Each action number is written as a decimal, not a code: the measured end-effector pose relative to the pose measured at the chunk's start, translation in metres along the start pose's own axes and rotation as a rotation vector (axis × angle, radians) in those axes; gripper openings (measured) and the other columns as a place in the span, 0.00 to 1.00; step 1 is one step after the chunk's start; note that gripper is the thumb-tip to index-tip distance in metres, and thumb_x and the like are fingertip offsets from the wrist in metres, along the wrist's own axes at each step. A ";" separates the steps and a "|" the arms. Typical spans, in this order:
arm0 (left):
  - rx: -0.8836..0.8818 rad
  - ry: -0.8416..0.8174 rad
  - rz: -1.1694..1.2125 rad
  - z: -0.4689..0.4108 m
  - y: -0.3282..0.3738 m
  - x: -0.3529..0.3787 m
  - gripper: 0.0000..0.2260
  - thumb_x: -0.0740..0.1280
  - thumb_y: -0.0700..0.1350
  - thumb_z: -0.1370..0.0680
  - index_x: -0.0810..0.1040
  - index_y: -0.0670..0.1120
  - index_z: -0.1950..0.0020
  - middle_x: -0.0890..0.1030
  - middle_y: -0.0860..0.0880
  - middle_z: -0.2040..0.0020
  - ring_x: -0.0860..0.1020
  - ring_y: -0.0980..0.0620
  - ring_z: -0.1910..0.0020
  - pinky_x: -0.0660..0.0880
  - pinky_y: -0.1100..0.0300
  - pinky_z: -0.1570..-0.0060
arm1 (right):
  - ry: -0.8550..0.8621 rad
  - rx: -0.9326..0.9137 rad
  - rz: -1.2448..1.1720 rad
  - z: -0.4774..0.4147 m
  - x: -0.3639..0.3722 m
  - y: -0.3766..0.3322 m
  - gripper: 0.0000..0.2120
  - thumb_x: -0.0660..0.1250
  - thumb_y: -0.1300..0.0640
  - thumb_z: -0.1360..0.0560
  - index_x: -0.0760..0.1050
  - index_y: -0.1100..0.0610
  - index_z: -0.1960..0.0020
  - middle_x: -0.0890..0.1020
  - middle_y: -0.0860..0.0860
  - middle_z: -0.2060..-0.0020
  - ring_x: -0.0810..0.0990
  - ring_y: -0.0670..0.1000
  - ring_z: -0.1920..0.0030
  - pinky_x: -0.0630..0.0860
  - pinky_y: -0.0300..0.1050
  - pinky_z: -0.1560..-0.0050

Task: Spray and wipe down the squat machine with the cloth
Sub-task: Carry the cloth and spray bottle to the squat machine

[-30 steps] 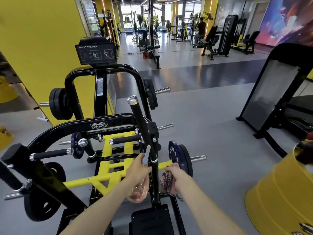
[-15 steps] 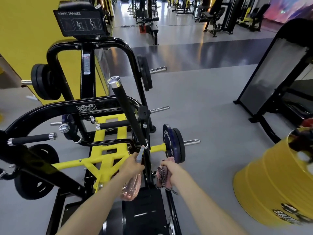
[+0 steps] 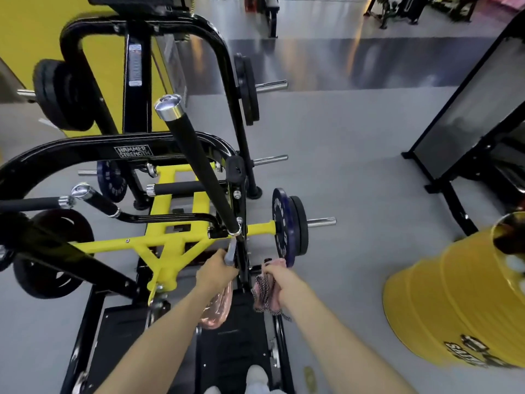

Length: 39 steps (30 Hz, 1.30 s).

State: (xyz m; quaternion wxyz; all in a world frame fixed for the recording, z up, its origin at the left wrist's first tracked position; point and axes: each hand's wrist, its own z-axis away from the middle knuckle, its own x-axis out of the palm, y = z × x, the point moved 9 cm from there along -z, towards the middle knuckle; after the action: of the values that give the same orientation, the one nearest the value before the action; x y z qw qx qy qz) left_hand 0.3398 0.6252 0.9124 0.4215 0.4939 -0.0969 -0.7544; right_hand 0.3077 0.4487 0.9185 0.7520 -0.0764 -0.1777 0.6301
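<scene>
While both hands are stretched out in front of the person, each one is closed around something. The left hand grips the neck of a spray bottle, whose clear pinkish body hangs below the fist and whose grey head rises just beside the black upright of the squat machine. The right hand clutches a bunched pink cloth with a black-and-white patterned edge, on the other side of that upright. The cloth seems to brush the post, though the view is too blurred there to be sure. A long black handle with a chrome cap slants up from the joint above the hands. Dark weight plates sit on a yellow arm just above the cloth. A yellow drum stands on the grey floor, well apart to the right.
</scene>
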 end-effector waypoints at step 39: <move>0.735 0.145 0.289 -0.080 0.230 -0.208 0.14 0.64 0.30 0.24 0.72 0.48 0.47 0.72 0.42 0.65 0.72 0.59 0.69 0.72 0.65 0.66 | 0.070 -0.435 -0.144 0.010 0.062 -0.173 0.07 0.67 0.58 0.24 0.72 0.60 0.58 0.77 0.59 0.71 0.78 0.56 0.72 0.78 0.51 0.72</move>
State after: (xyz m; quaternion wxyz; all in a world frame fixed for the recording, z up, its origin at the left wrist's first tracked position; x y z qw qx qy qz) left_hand 0.5630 0.6548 1.1409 0.3242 0.6449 -0.3986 -0.5658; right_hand 0.4722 0.4748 0.9974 0.7666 -0.2454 -0.2882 0.5187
